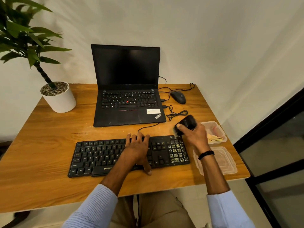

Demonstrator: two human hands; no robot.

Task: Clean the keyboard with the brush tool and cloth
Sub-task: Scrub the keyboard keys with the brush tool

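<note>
A black keyboard (102, 157) lies on the wooden table near its front edge. Pale dusty debris covers its number pad (177, 153) at the right end. My left hand (138, 148) rests flat on the middle of the keyboard, fingers spread over its far edge and thumb at the near edge. My right hand (194, 134) grips a black brush tool (187, 123) just above the number pad's far corner, bristles pointing down. A yellow cloth (213, 139) lies folded in a clear plastic container (217, 127) to the right.
An open black laptop (126, 96) stands behind the keyboard, with a wired black mouse (178, 97) and loose cables (176, 113) to its right. A clear lid (222, 160) lies at the table's right edge. A potted plant (57, 97) occupies the back left corner.
</note>
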